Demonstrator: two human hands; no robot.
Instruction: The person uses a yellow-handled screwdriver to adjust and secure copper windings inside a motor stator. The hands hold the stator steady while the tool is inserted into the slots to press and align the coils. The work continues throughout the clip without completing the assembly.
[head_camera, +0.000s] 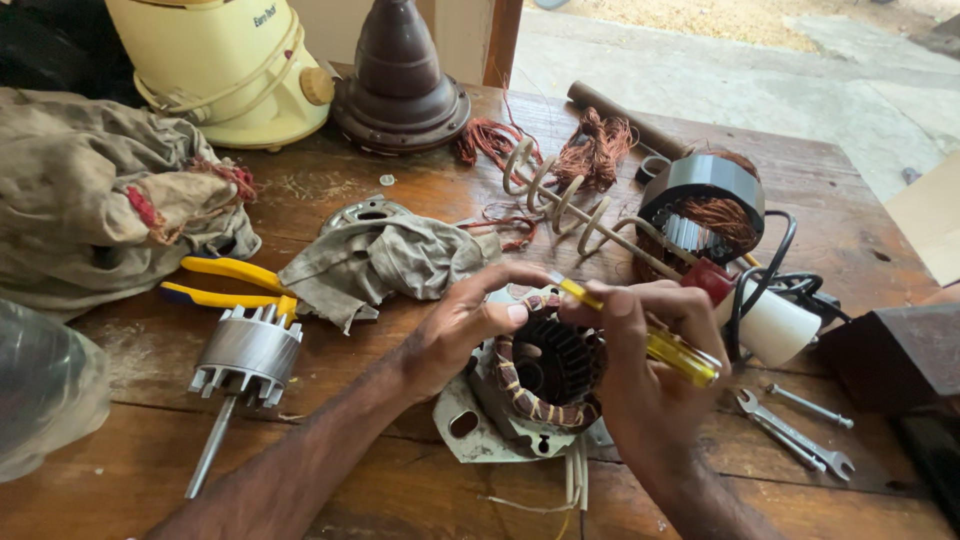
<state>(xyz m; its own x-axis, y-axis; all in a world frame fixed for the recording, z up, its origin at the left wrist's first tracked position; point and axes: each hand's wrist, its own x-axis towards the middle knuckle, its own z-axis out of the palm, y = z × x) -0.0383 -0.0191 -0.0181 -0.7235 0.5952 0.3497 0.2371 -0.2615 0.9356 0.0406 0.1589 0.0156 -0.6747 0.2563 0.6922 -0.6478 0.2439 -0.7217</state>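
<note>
A motor stator (550, 375) with copper windings bound in tape sits in a metal housing on the wooden table (400, 480). My left hand (462, 325) rests on its upper left rim, fingers touching the winding. My right hand (650, 370) grips a yellow-handled screwdriver (650, 338), its tip pointing at the top of the winding near my left fingertips. White wires (575, 480) trail from the stator toward the table's front edge.
A rotor with shaft (243, 362) lies left, yellow-handled pliers (225, 283) and a grey rag (390, 260) behind it. A coil heater (570, 205), another wound stator (705, 210), loose copper wire (590, 145), spanners (795, 430), a cream mixer base (225, 65) and cloth (95, 195) surround them.
</note>
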